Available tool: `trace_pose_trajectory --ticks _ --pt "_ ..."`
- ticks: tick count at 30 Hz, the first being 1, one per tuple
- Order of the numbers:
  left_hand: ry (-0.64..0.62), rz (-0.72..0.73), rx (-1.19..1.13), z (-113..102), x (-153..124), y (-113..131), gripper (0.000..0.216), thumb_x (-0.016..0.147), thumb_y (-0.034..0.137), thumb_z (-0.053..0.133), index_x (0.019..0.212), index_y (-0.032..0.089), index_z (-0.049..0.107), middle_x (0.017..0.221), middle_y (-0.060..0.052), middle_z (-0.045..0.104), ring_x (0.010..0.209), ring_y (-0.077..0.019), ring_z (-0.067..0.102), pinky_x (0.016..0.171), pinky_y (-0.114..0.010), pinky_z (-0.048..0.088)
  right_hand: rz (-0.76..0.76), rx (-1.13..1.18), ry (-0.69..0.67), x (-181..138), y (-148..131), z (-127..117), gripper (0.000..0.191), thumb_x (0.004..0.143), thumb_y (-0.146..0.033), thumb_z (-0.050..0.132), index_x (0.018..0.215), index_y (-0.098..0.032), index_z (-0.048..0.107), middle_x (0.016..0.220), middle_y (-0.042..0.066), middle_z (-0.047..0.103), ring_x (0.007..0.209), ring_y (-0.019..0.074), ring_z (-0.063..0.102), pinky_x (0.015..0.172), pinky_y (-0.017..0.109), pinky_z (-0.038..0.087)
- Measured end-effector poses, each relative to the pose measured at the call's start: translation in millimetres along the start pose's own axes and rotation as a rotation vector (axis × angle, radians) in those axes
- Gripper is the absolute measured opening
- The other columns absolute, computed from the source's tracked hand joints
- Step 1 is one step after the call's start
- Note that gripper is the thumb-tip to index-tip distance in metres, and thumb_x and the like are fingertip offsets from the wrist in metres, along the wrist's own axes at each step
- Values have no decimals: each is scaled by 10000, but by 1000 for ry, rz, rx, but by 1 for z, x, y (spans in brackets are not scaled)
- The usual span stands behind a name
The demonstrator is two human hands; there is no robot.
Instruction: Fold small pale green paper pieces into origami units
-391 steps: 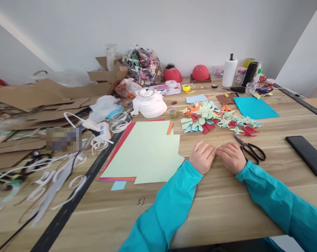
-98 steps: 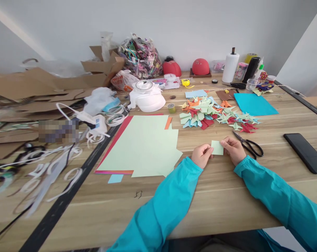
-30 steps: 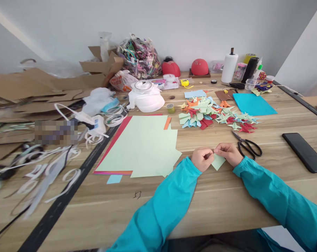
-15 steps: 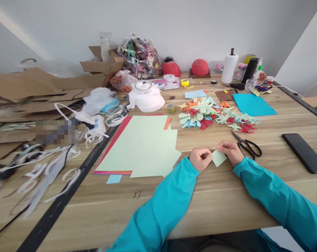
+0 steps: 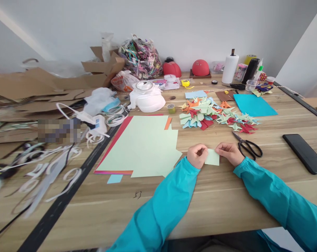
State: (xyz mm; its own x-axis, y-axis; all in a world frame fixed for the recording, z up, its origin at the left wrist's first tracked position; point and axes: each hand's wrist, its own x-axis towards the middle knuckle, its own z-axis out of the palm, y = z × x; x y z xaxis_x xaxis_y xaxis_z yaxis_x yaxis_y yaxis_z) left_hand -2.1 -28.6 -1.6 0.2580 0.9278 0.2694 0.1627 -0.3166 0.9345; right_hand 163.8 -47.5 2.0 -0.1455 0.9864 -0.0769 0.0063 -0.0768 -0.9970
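Observation:
A small pale green square of paper (image 5: 212, 157) is held up between my two hands. My left hand (image 5: 197, 155) pinches its left edge, the fingers curled in. At its upper right corner, my right hand (image 5: 230, 153) grips the paper between thumb and forefinger. Black-handled scissors (image 5: 247, 145) lie on the table just right of my right hand. Beyond my hands sits a pile of folded paper cranes (image 5: 204, 110) in green, red, orange and blue. Left of my left hand, large pale green sheets (image 5: 142, 147) lie stacked over red ones.
A black phone (image 5: 304, 153) lies at the right. Behind the cranes is a turquoise sheet (image 5: 255, 105). A white bag (image 5: 146, 98) stands at the back centre. Cables, a power strip (image 5: 98, 124) and cardboard (image 5: 29, 84) crowd the left side, past a dark strip.
The green square has turned from a diamond tilt to nearly level and shifted left. My right hand has moved slightly left along its edge; my left hand has drawn slightly left and up.

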Motion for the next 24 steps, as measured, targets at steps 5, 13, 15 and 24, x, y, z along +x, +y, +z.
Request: trace_pose_trajectory --ticks 5,13,15,24 --pt "-38 23 21 3 2 1 203 729 302 510 614 141 553 551 0 498 509 -89 418 475 -211 329 -5 -13 -82 -1 2 3 269 632 -408 676 682 -153 609 603 -1 588 557 108 514 568 259 425" --pt "-94 27 66 7 2 -3 244 752 337 517 639 134 590 579 -20 550 542 -102 460 516 -219 363 -54 -108 -87 0 3 2 222 659 -355 631 597 -155 558 524 -31 512 521 93 447 526 238 354" --pt "-81 -16 38 7 2 -4 253 747 352 521 644 133 593 576 -22 556 540 -104 464 512 -219 369 -53 -107 -73 0 3 1 202 651 -329 625 573 -160 547 509 -33 509 514 95 448 522 238 352" --pt "6 -200 -111 7 5 -8 275 705 400 566 642 135 603 567 -7 567 540 -97 468 503 -207 381 -4 20 -55 0 4 -1 119 628 -253 604 557 -167 564 530 -3 603 508 110 503 538 253 404"
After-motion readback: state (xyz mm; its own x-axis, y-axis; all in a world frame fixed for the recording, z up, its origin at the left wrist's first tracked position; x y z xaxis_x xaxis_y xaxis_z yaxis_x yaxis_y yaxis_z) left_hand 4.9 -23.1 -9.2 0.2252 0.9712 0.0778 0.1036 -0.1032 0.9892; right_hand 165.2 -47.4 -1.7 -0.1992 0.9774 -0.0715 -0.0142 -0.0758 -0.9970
